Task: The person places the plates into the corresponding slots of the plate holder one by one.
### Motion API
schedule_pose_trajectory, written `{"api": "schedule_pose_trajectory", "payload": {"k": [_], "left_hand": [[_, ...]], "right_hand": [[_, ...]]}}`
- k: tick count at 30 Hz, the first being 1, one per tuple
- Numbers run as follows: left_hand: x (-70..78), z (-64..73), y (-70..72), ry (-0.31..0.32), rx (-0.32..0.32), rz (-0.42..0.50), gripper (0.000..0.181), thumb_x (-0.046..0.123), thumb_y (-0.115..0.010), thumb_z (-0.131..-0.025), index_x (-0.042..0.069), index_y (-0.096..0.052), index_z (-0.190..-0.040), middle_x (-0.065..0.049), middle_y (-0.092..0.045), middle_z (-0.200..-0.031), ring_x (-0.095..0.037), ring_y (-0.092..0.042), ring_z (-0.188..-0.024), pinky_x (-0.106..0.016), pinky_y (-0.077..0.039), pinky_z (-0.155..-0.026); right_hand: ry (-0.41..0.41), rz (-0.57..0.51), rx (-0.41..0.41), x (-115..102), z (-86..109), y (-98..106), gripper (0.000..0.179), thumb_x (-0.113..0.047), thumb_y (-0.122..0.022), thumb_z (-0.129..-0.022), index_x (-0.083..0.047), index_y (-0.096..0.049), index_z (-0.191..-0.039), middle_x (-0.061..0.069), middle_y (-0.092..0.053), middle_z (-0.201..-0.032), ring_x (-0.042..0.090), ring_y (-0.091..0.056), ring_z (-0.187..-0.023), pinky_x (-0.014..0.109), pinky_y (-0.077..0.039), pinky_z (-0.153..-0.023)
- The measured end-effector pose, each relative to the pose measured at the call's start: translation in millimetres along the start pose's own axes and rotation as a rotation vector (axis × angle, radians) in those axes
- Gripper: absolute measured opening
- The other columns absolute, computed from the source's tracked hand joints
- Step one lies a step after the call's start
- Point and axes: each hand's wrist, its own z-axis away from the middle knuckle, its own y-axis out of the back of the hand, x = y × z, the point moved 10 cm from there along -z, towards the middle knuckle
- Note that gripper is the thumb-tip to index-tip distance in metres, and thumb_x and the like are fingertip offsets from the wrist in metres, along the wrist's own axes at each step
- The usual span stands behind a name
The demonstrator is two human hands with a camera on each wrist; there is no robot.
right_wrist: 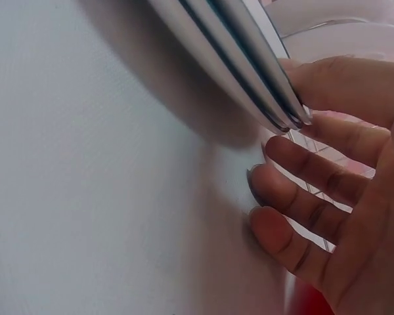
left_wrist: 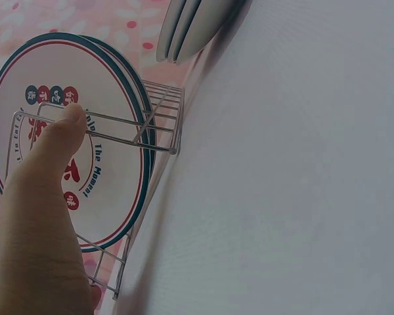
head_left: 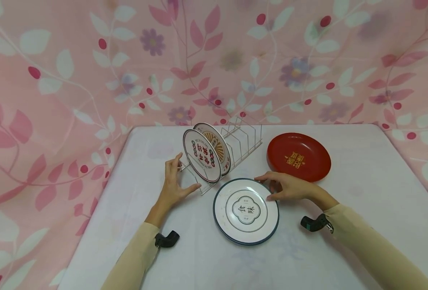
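My left hand (head_left: 172, 187) grips the near end of a wire dish rack (head_left: 246, 152), thumb and fingers spread across its two sides. In the left wrist view the thumb overlaps a wire loop. Two round patterned plates stand tilted in the rack's near slots; the front plate (head_left: 201, 156) has red lettering. My right hand (head_left: 290, 187) pinches the far right rim of a blue-rimmed white plate (head_left: 232, 221), thumb on top. This plate lies on a stack, whose layered edges (right_wrist: 249, 72) show in the right wrist view. The other right fingers hang loosely below the rim.
A red oval dish (head_left: 308, 155) with gold lettering lies behind my right hand, to the right of the rack. The rack's far slots hold no plates. The white tabletop (head_left: 362, 161) ends at a pink floral cloth (head_left: 214, 60) hanging behind it.
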Motion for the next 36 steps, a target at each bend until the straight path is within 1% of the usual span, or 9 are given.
{"api": "schedule_pose_trajectory", "payload": {"k": [4, 9, 14, 18, 21, 29, 32, 34, 36], "left_hand": [[-1.1, 2.3, -0.4, 0.013, -0.005, 0.007, 0.117, 0.037, -0.088, -0.065, 0.022, -0.019, -0.157, -0.020, -0.034, -0.126, -0.037, -0.041, -0.112, -0.047, -0.037, -0.097], [-2.5, 3.5, -1.0, 0.023, -0.008, 0.003, 0.117, 0.034, -0.089, -0.064, 0.023, -0.019, -0.157, -0.019, -0.034, -0.126, -0.034, -0.041, -0.113, -0.046, -0.037, -0.097], [-2.4, 2.0, -0.8, 0.017, -0.008, -0.005, 0.117, 0.037, -0.089, -0.064, 0.023, -0.019, -0.157, -0.020, -0.034, -0.126, -0.033, -0.040, -0.113, -0.045, -0.037, -0.097], [-0.8, 0.4, 0.2, 0.011, -0.002, -0.007, 0.117, 0.038, -0.089, -0.064, 0.022, -0.020, -0.157, -0.020, -0.034, -0.125, -0.034, -0.040, -0.113, -0.046, -0.037, -0.097], [-1.6, 0.0, 0.2, 0.009, -0.001, -0.015, 0.117, 0.038, -0.089, -0.063, 0.022, -0.020, -0.157, -0.020, -0.034, -0.125, -0.033, -0.039, -0.112, -0.045, -0.036, -0.096], [-1.1, -0.7, 0.2, 0.007, 0.001, -0.020, 0.117, 0.038, -0.089, -0.063, 0.021, -0.021, -0.156, -0.018, -0.034, -0.124, -0.030, -0.040, -0.111, -0.045, -0.037, -0.095], [-1.2, -0.8, 0.5, 0.009, 0.002, -0.018, 0.117, 0.037, -0.090, -0.063, 0.021, -0.021, -0.156, -0.018, -0.034, -0.125, -0.029, -0.040, -0.112, -0.045, -0.037, -0.095], [-1.3, -0.7, 0.3, 0.010, 0.002, -0.018, 0.117, 0.038, -0.090, -0.063, 0.022, -0.021, -0.156, -0.017, -0.034, -0.126, -0.028, -0.040, -0.112, -0.045, -0.038, -0.095], [-0.9, -0.4, 0.4, 0.009, 0.001, -0.016, 0.117, 0.038, -0.090, -0.063, 0.022, -0.021, -0.156, -0.017, -0.034, -0.126, -0.029, -0.041, -0.112, -0.046, -0.038, -0.095]], "right_hand": [[-0.005, -0.023, -0.017, 2.1, 0.5, -2.5, 0.060, -0.023, -0.076, -0.085, -0.014, -0.053, -0.139, 0.002, -0.058, -0.104, 0.020, -0.052, -0.090, 0.025, -0.048, -0.073], [-0.024, -0.042, -0.016, 3.1, 2.3, 1.6, 0.056, -0.021, -0.073, -0.088, -0.014, -0.053, -0.140, 0.002, -0.060, -0.112, 0.021, -0.053, -0.100, 0.026, -0.050, -0.082], [-0.012, -0.095, 0.031, -4.8, 5.6, 20.3, 0.052, -0.015, -0.071, -0.089, -0.012, -0.054, -0.138, 0.005, -0.060, -0.121, 0.024, -0.052, -0.109, 0.028, -0.050, -0.091], [-0.011, -0.185, 0.075, -9.0, 9.4, 35.5, 0.051, -0.011, -0.069, -0.090, -0.012, -0.053, -0.138, 0.008, -0.058, -0.130, 0.025, -0.050, -0.118, 0.026, -0.048, -0.096], [-0.028, -0.246, 0.092, -8.1, 12.5, 41.9, 0.051, -0.010, -0.067, -0.091, -0.014, -0.053, -0.139, 0.009, -0.056, -0.134, 0.020, -0.049, -0.123, 0.024, -0.048, -0.095], [-0.040, -0.340, 0.076, -10.0, 17.5, 44.0, 0.052, -0.008, -0.064, -0.093, -0.013, -0.049, -0.143, 0.014, -0.053, -0.138, 0.014, -0.051, -0.122, 0.027, -0.052, -0.092], [-0.013, -0.324, 0.082, -16.0, 19.0, 48.6, 0.051, -0.006, -0.063, -0.093, -0.010, -0.049, -0.143, 0.015, -0.054, -0.136, 0.013, -0.053, -0.119, 0.027, -0.053, -0.090], [0.025, -0.294, 0.095, -23.3, 20.6, 55.8, 0.051, -0.004, -0.062, -0.094, -0.008, -0.049, -0.143, 0.016, -0.056, -0.134, 0.012, -0.055, -0.114, 0.028, -0.056, -0.081], [0.075, -0.249, 0.126, -32.7, 23.0, 66.7, 0.050, -0.002, -0.061, -0.094, -0.007, -0.050, -0.142, 0.015, -0.058, -0.132, 0.012, -0.057, -0.111, 0.028, -0.056, -0.078]]}}
